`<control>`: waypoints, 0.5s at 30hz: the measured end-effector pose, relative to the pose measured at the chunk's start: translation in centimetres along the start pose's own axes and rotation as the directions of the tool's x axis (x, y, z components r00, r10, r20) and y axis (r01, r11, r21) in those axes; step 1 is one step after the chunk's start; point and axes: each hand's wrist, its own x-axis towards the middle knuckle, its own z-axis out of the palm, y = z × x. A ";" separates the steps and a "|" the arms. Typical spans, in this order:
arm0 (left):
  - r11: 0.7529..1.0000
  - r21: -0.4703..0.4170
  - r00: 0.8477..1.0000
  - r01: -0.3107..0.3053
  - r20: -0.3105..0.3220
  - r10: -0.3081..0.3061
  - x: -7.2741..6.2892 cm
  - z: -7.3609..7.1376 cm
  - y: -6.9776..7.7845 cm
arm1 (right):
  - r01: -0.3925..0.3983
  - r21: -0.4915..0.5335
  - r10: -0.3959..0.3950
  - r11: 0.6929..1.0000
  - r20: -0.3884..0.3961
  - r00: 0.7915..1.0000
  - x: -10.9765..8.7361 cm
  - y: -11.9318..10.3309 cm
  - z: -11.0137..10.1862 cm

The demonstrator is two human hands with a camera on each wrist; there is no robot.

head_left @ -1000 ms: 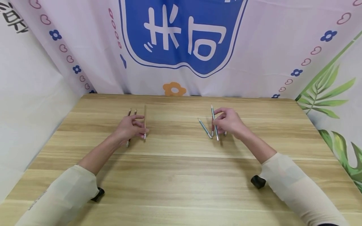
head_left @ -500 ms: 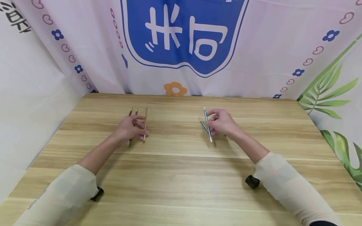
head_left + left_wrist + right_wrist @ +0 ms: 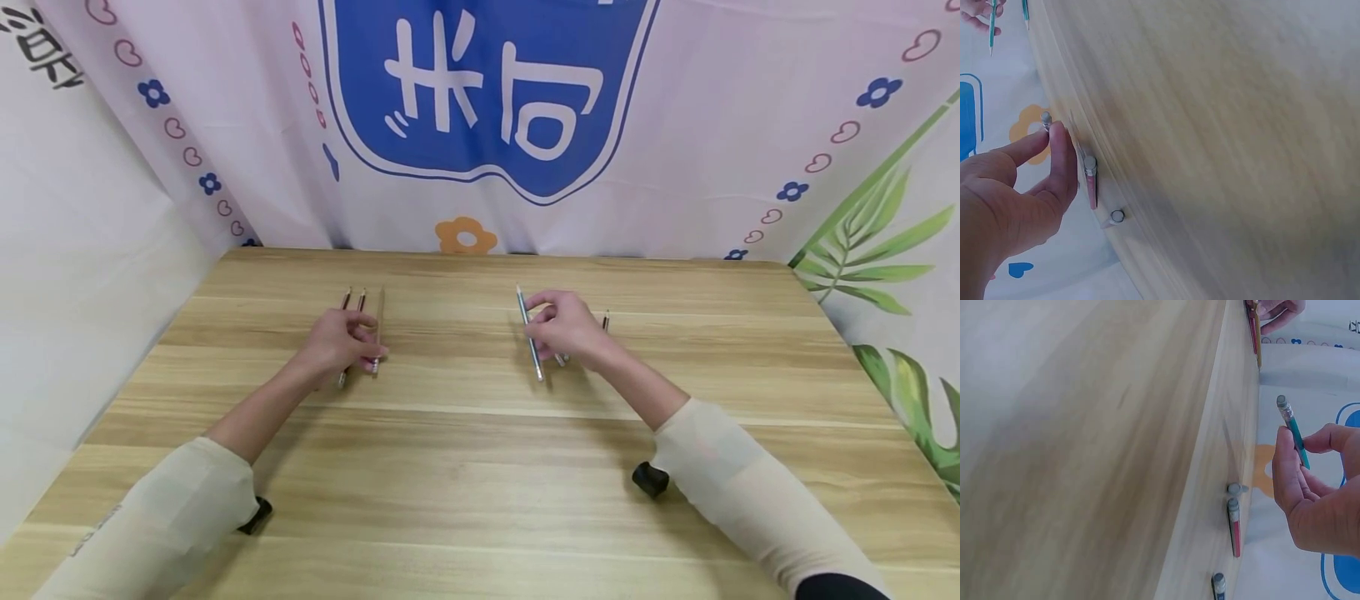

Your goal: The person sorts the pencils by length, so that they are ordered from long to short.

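Observation:
Between thumb and fingers my left hand (image 3: 337, 342) pinches a tan pencil (image 3: 379, 312), eraser end toward me. Two dark reddish pencils lie by that hand, one (image 3: 345, 297) partly under it and the other (image 3: 362, 298) just beyond it. My right hand (image 3: 564, 323) pinches a green pencil (image 3: 529, 333), which the right wrist view shows held above the table. Behind this hand, eraser ends of other pencils (image 3: 560, 360) peek out, mostly hidden. The right wrist view shows a red pencil (image 3: 1235, 531) lying there. A dark pencil (image 3: 606, 320) lies farther right, partly covered by the wrist.
The wooden table (image 3: 450, 475) stretches out in front of me. A printed cloth (image 3: 262, 125) hangs along its back edge, with white cloth (image 3: 90, 225) on the left and a leaf-patterned one (image 3: 892, 242) on the right. A black object (image 3: 650, 480) is at the right sleeve.
My right hand has moved left with the green pencil, over the other pencils, and the dark pencil on the right has come into view. The left hand's tan pencil has tilted slightly.

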 end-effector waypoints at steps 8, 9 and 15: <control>1.000 0.002 1.000 0.017 -0.006 -0.017 0.2 -0.1 0.0 | 0.009 0.005 -0.009 1.000 0.025 1.000 0.2 -0.7 0.9; 1.000 -0.004 1.000 0.020 -0.005 -0.020 0.2 -0.1 0.0 | 0.009 0.006 -0.010 1.000 0.028 1.000 0.2 -0.7 1.0; 0.997 -0.061 0.999 0.053 0.011 -0.052 0.5 -0.2 -0.1 | 0.010 0.014 -0.011 1.000 0.038 0.999 0.7 -1.0 1.9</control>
